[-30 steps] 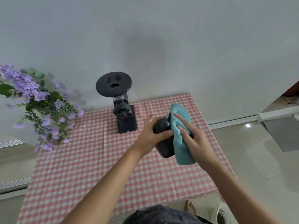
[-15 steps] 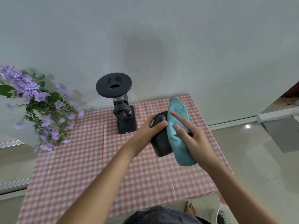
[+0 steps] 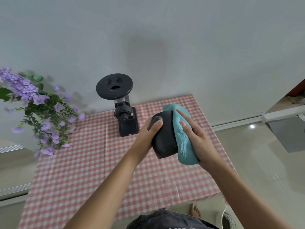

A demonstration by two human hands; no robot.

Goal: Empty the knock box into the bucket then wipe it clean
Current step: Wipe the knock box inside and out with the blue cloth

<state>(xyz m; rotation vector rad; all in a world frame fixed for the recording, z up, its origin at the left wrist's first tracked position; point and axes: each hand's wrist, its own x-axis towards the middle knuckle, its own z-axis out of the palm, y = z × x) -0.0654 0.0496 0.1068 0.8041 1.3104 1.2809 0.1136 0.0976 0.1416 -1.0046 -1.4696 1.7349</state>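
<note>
The black knock box (image 3: 163,138) is held in the air above the right part of the table, tilted on its side. My left hand (image 3: 147,134) grips its left wall, thumb over the rim. My right hand (image 3: 196,138) presses a teal cloth (image 3: 183,138) flat against the box's right side, fingers spread on the cloth. The cloth covers the box's opening, so its inside is hidden. A white bucket rim (image 3: 224,217) shows at the bottom right on the floor.
A black coffee grinder (image 3: 123,109) stands at the back of the table with the red checked cloth (image 3: 82,171). Purple flowers (image 3: 38,109) hang over the table's left back corner. A bare foot (image 3: 194,210) and tiled floor lie to the right.
My right hand has slid the teal cloth along the box's side while my left hand turned the box slightly; both stay above the table's right part.
</note>
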